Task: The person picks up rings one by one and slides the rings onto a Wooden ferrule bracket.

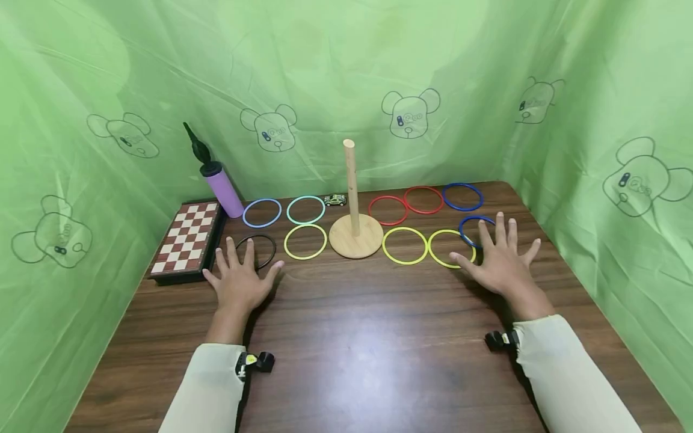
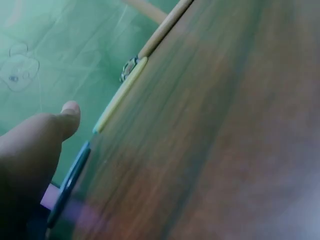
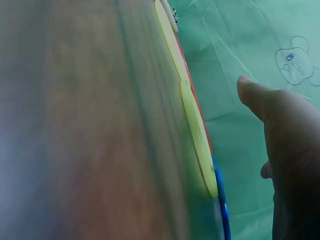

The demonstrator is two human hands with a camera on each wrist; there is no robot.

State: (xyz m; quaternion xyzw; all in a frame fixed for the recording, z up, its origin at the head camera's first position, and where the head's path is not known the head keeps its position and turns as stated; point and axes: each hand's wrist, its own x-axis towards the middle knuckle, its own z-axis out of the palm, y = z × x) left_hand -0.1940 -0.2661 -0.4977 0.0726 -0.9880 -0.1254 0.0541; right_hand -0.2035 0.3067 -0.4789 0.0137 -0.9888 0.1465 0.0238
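My left hand is spread palm down, its fingertips overlapping a black ring and its little finger close to a chessboard box. On the other side my right hand has its fingers splayed beside a dark blue ring, the thumb pointing at a yellow ring. Both hands hold nothing. Between them stands a wooden peg on a round base, with no ring on it. In the left wrist view the thumb shows; the right wrist view catches the other thumb.
Left of the peg lie light blue, teal and yellow rings. Right of it are red rings, another yellow ring and another dark blue one. A toy car and purple pump stand near the green curtain.
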